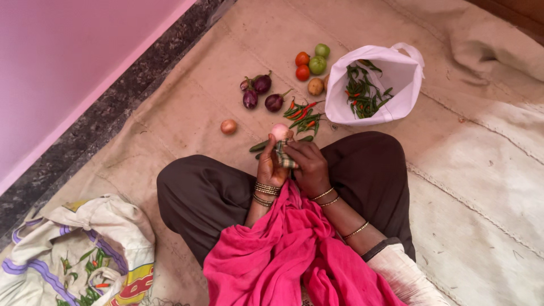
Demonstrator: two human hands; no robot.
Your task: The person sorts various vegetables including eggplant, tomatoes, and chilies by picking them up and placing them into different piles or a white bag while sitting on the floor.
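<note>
Pale pink round onion [279, 131]: it is held up over the lap, above the beige sackcloth floor covering [187, 113], with a small green-and-white checked cloth [285, 156] pressed against its lower side.

1. Floor covering. The sackcloth carries the sorted produce ahead of the knees. A white cloth bag [403, 73] stands open to the right with green chillies inside; a printed white sack [79, 249] lies at the lower left.

2. Sorted groups. Four dark purple brinjals [259, 90] lie left of centre; red and green tomatoes [311, 58] lie beyond them; a loose heap of red and green chillies [303, 116] lies just in front of the hands. A second brownish onion [228, 126] lies apart on the left.

3. Left hand [271, 167]. Fingers are closed around the onion from below and the left side.

4. Right hand [306, 164]. Fingers are clamped on the checked cloth, holding it to the onion.

Recommended practice: support the onion firmly with the left hand and turn it gradually, so the cloth reaches every face. Keep pressure light; the outer skin probably flakes easily. Work clear of the chilli heap to avoid scattering it.
</note>
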